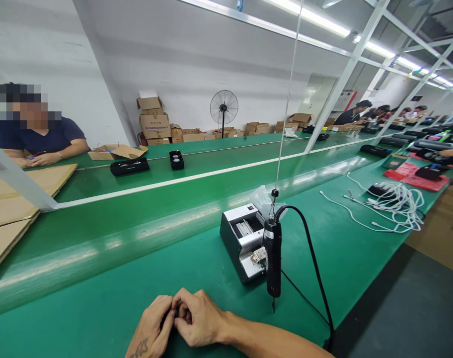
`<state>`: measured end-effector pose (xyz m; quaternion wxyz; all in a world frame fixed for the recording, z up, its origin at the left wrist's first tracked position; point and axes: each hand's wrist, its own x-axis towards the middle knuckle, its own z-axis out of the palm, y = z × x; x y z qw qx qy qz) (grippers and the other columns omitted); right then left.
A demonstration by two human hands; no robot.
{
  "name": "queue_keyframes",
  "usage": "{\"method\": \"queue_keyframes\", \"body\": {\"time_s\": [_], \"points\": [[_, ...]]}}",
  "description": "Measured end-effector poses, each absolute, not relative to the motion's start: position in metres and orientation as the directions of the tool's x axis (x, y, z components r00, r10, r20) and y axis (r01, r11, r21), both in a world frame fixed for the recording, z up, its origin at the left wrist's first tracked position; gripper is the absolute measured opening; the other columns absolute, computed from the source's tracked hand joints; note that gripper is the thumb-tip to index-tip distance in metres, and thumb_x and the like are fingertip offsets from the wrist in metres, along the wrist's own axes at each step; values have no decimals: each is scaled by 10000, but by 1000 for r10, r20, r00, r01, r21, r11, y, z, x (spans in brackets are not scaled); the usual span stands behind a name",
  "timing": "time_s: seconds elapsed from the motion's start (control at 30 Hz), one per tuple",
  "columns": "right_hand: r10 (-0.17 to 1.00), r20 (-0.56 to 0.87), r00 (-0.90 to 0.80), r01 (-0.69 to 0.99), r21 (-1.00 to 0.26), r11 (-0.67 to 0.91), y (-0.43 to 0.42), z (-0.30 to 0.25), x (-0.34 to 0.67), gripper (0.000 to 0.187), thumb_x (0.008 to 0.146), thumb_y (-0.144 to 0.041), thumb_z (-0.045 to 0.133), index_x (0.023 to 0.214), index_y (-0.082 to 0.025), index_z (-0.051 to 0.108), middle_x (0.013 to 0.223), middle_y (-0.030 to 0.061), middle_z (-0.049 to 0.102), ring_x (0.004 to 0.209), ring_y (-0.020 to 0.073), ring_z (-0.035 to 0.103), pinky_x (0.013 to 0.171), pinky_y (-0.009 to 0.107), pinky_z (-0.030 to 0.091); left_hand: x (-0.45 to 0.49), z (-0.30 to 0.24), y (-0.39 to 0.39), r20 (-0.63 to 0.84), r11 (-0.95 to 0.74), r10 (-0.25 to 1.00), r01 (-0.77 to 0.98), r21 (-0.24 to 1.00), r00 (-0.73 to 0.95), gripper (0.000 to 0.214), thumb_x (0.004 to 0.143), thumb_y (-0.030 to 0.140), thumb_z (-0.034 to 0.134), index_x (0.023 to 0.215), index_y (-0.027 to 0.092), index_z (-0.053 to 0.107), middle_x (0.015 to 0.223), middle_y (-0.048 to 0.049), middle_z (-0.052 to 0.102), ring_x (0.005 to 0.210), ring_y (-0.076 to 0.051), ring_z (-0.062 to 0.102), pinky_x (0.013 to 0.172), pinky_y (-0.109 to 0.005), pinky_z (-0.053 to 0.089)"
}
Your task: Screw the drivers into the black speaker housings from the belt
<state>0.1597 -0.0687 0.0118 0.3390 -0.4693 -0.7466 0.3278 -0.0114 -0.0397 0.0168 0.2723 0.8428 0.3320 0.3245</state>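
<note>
My left hand and my right hand meet at the near edge of the view, above the green tabletop. Fingertips of both press together, with the fingers curled inward. Whatever they pinch, if anything, is hidden between them. Right of my hands hangs a black electric screwdriver, bit downward, on a cord from above. Just behind it stands a black and silver machine with an open frame, which the screwdriver partly covers; neither hand touches either one.
White cables lie in a tangle at right, near red plastic bags. A clear plastic bag sits behind the machine. Across the green conveyor belt are black units, cardboard and a seated person.
</note>
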Motion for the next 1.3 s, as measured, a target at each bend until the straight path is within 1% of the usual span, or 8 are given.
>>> {"method": "queue_keyframes", "body": {"time_s": [0.2, 0.33, 0.43, 0.57, 0.83, 0.93, 1.3], "points": [[922, 190, -337, 483, -806, 342, -69, 13, 160, 317, 697, -119, 572, 984, -243, 518, 644, -70, 618, 526, 116, 591, 517, 175, 421, -13, 14, -39, 359, -631, 736, 390, 670, 574, 397, 1024, 415, 428, 716, 217, 579, 647, -5, 628, 568, -144, 594, 557, -217, 499], [923, 193, -332, 481, -808, 342, -70, 13, 160, 318, 686, -118, 578, 975, -240, 525, 630, -71, 610, 513, 113, 574, 505, 172, 410, -13, 12, -39, 371, -640, 729, 381, 667, 575, 377, 1025, 400, 435, 729, 218, 582, 656, -1, 630, 576, -142, 598, 566, -212, 500], [922, 208, -326, 479, -805, 351, -70, 13, 160, 325, 682, -119, 578, 982, -236, 534, 634, -66, 619, 513, 115, 574, 514, 175, 420, -13, 13, -39, 360, -634, 732, 385, 671, 578, 392, 1027, 414, 426, 725, 220, 583, 652, -4, 630, 572, -144, 597, 560, -214, 500], [923, 188, -335, 491, -801, 341, -70, 14, 160, 322, 696, -126, 572, 999, -233, 547, 646, -59, 644, 527, 125, 599, 539, 186, 443, -12, 16, -40, 351, -622, 743, 395, 676, 570, 423, 1027, 444, 412, 711, 221, 586, 637, -11, 626, 562, -151, 589, 546, -218, 500], [924, 183, -337, 496, -799, 339, -70, 14, 160, 333, 696, -114, 580, 1010, -222, 559, 654, -51, 663, 528, 124, 605, 547, 185, 447, -11, 19, -40, 361, -628, 737, 382, 678, 572, 424, 1025, 452, 422, 716, 217, 594, 643, -9, 633, 567, -146, 595, 549, -209, 506], [923, 186, -338, 499, -796, 343, -70, 13, 159, 338, 694, -109, 582, 1010, -226, 554, 648, -60, 649, 523, 121, 598, 538, 181, 442, -10, 20, -40, 349, -626, 737, 390, 675, 579, 431, 1028, 452, 410, 717, 217, 595, 643, -13, 635, 571, -149, 600, 549, -212, 507], [925, 195, -325, 490, -802, 341, -71, 15, 160, 307, 698, -120, 574, 979, -239, 538, 642, -64, 632, 520, 115, 582, 513, 173, 421, -11, 18, -40, 384, -653, 721, 381, 654, 577, 383, 1029, 387, 430, 719, 219, 580, 645, 6, 626, 562, -135, 599, 551, -200, 499]]}}
